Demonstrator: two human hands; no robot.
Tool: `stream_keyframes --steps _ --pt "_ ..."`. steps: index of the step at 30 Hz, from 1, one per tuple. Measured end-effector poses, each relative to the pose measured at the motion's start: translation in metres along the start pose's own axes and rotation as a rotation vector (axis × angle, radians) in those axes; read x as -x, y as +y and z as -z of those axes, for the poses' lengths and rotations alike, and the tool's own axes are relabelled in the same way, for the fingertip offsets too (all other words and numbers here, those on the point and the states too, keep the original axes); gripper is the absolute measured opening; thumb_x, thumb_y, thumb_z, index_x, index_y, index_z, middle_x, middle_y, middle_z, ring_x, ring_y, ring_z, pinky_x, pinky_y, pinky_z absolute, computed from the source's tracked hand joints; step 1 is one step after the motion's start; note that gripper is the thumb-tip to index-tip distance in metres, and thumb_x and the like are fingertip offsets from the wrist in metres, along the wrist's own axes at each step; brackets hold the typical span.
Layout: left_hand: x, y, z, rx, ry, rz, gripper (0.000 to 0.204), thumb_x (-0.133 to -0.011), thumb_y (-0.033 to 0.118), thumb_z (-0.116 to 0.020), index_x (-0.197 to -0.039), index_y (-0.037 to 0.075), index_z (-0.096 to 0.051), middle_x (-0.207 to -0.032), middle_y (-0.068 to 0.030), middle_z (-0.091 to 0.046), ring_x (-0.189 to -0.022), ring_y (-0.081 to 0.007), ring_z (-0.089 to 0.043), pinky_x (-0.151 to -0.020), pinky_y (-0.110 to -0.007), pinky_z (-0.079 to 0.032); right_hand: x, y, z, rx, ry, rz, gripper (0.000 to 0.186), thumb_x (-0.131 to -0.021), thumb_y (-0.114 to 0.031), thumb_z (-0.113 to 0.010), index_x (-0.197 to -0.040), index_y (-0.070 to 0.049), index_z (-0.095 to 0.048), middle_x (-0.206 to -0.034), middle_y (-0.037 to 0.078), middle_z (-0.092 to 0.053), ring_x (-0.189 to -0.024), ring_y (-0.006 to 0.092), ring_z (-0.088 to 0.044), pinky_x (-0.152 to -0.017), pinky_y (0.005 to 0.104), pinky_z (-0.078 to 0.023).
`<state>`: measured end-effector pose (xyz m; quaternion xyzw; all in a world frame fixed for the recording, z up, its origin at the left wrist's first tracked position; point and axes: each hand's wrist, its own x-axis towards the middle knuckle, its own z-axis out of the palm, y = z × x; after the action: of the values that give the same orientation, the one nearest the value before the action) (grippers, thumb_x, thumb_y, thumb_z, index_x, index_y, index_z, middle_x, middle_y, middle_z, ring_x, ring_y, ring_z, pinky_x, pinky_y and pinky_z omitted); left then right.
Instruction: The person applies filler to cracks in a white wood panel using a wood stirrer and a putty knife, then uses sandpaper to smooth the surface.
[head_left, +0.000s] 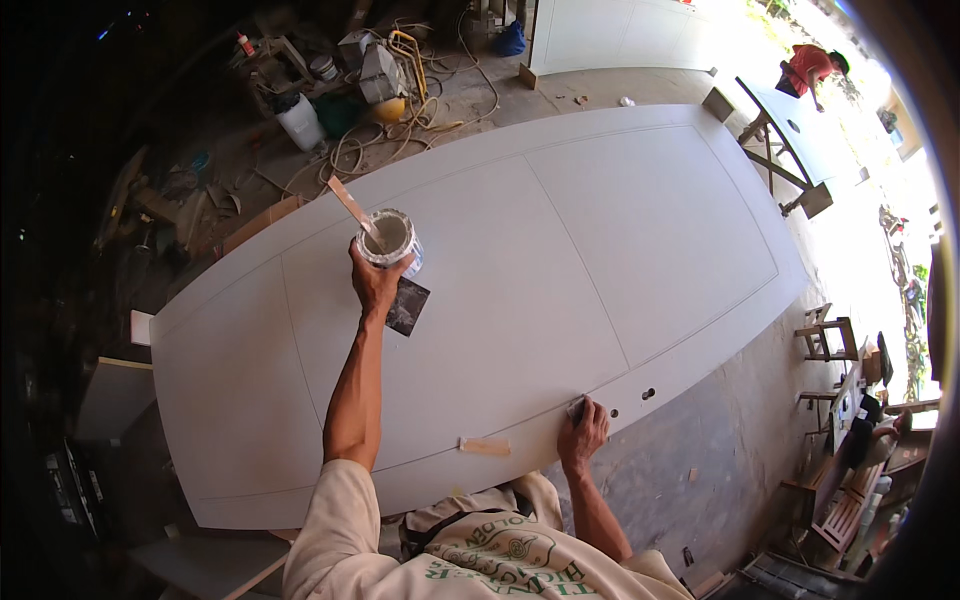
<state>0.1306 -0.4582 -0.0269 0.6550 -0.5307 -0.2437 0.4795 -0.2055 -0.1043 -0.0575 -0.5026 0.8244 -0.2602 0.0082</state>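
Note:
A large pale grey panelled door lies flat in front of me, with grooves marking out its panels. My left hand is wrapped round a paint-smeared can on the far left part of the door. A flat wooden stick leans out of the can. Beside that hand lies a dark square sheet with whitish smears. My right hand is closed on a small dark flat piece, held against the door near its close edge. What exactly this piece is, I cannot make out.
A short wooden strip rests on the door near me, and two holes are by its right edge. Hoses, a white jug and tools clutter the floor at far left. A person bends over another panel at far right.

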Motion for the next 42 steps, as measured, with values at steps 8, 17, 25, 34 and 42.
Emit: stream_keyframes --steps 8,17,25,34,42 --pt "0.117 0.026 0.068 0.255 -0.183 -0.054 0.105 -0.071 0.032 -0.097 -0.15 0.002 -0.035 -0.139 -0.0193 -0.056 -0.127 -0.033 -0.06 -0.107 -0.046 -0.053 0.0 0.008 0.003 -0.016 -0.007 -0.002 0.05 -0.08 -0.008 -0.065 -0.13 -0.007 -0.066 -0.113 0.013 -0.065 -0.109 0.034 -0.061 -0.094 0.046 -0.046" --pt "0.2 0.011 0.106 0.2 -0.302 -0.063 0.11 -0.069 0.031 -0.099 -0.152 0.001 -0.033 -0.14 -0.0171 -0.058 -0.128 -0.0309 -0.061 -0.108 -0.044 -0.053 0.017 -0.06 0.004 -0.291 -0.167 0.079 0.026 -0.099 -0.008 -0.067 -0.125 -0.006 -0.068 -0.098 0.013 -0.063 -0.085 0.0292 -0.064 -0.078 0.0393 -0.054" --pt "0.206 -0.003 0.12 0.158 -0.302 -0.111 0.122 -0.066 0.035 -0.1 -0.157 0.0 -0.028 -0.143 -0.0227 -0.057 -0.129 -0.0385 -0.06 -0.107 -0.048 -0.051 0.044 -0.123 -0.004 -0.545 -0.285 0.021 0.02 -0.09 -0.003 -0.065 -0.11 -0.003 -0.061 -0.09 0.016 -0.069 -0.067 0.0317 -0.068 -0.063 0.0412 -0.054" --pt "0.245 -0.051 0.215 -0.049 -0.336 0.297 0.104 -0.068 0.026 -0.1 -0.154 0.004 -0.045 -0.136 -0.0221 -0.062 -0.122 -0.035 -0.063 -0.097 -0.046 -0.054 -0.103 -0.05 -0.002 -0.207 -0.146 0.357 0.016 -0.093 -0.011 -0.072 -0.107 -0.007 -0.079 -0.111 0.011 -0.078 -0.09 0.032 -0.075 -0.078 0.0403 -0.06" --pt "0.321 -0.027 0.268 -0.042 0.075 0.657 0.077 -0.083 0.018 -0.088 -0.149 0.003 -0.051 -0.133 -0.0167 -0.062 -0.109 -0.0257 -0.063 -0.087 -0.038 -0.052 -0.391 -0.049 -0.119 0.021 -0.244 0.906 0.021 -0.088 0.001 -0.064 -0.102 -0.005 -0.079 -0.105 0.012 -0.077 -0.095 0.0334 -0.071 -0.083 0.0423 -0.059"
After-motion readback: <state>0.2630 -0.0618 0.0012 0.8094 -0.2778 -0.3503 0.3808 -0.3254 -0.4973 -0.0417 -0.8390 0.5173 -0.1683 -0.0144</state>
